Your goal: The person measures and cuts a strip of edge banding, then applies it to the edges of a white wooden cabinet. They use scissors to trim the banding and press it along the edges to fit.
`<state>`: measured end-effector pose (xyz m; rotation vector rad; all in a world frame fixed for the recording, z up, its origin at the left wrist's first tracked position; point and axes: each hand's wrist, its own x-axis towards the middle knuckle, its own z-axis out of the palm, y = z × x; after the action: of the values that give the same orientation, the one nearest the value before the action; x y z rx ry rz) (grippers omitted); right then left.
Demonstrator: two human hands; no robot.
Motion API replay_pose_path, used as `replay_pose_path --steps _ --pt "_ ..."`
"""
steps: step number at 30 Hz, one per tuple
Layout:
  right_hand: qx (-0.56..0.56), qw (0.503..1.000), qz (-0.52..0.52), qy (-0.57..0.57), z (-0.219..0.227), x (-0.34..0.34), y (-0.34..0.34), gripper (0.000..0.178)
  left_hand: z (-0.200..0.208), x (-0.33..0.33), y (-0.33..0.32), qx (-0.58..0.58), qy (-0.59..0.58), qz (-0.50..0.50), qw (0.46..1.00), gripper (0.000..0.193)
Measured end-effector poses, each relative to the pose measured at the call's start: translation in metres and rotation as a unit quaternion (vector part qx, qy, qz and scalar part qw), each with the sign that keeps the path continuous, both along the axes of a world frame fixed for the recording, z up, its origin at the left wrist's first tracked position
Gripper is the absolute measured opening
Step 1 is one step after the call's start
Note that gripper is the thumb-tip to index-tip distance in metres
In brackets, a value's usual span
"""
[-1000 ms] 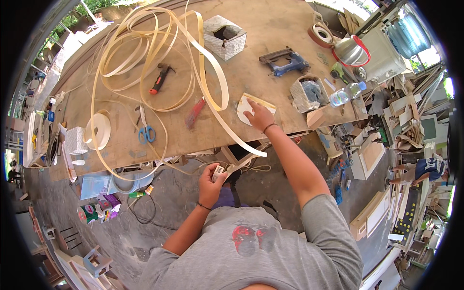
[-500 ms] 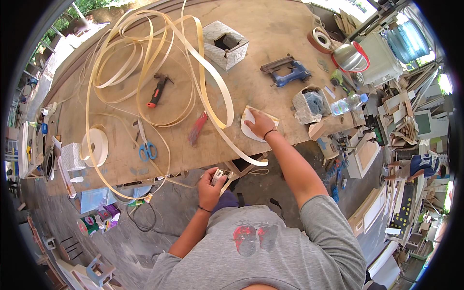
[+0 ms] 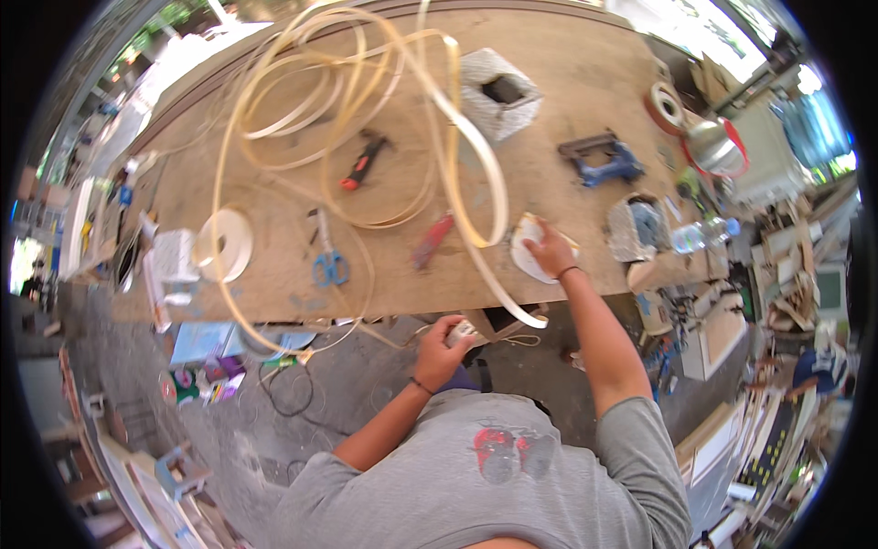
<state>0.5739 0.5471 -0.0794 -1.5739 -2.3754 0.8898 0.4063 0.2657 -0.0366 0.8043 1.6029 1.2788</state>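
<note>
At the table's near edge, my left hand (image 3: 442,353) is closed around a small whitish block-like piece (image 3: 462,333); its exact kind is blurred. My right hand (image 3: 551,251) rests on a white rounded flat piece (image 3: 530,259) with a yellowish rim, lying on the wooden table (image 3: 384,291). The thumb of that hand is apart from the fingers, which cover part of the piece. A long pale strip of edge banding (image 3: 495,169) loops over the tabletop, and its free end hangs between my hands, touching neither.
Around the tabletop lie a hammer (image 3: 365,161), blue-handled scissors (image 3: 330,267), a red-handled tool (image 3: 433,241), a blue nail gun (image 3: 605,160) and a banding roll (image 3: 225,245). Wrapped boxes (image 3: 498,91) and a plastic bottle (image 3: 702,235) stand there too. Cords (image 3: 291,407) lie on the floor.
The view has turned, so the table and everything on it appear farther right. My right hand stays on the white piece; my left hand still grips its block, which now shows less.
</note>
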Motion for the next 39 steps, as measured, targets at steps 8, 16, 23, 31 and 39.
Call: replay_pose_path --steps 8,16,23,31,39 --pt "-0.162 0.927 -0.175 0.291 0.034 0.017 0.008 0.058 -0.001 0.001 -0.004 0.004 0.004 -0.096 0.995 0.035" --pt "-0.369 0.525 -0.117 0.758 0.116 0.120 -0.085 0.040 0.006 0.025 0.014 0.022 0.008 -0.248 0.968 0.034" --pt "-0.191 0.484 -0.160 0.839 0.138 0.232 -0.242 0.039 0.005 0.086 0.036 0.078 0.045 -0.486 0.869 0.041" --pt "0.054 0.309 -0.648 0.694 0.028 0.283 -0.546 0.035 -0.011 0.196 0.011 0.082 0.109 -0.633 0.762 0.025" --pt "0.141 0.096 -0.914 0.368 -0.149 0.236 -0.830 0.046 -0.013 0.288 -0.098 0.085 0.185 -0.723 0.660 0.025"
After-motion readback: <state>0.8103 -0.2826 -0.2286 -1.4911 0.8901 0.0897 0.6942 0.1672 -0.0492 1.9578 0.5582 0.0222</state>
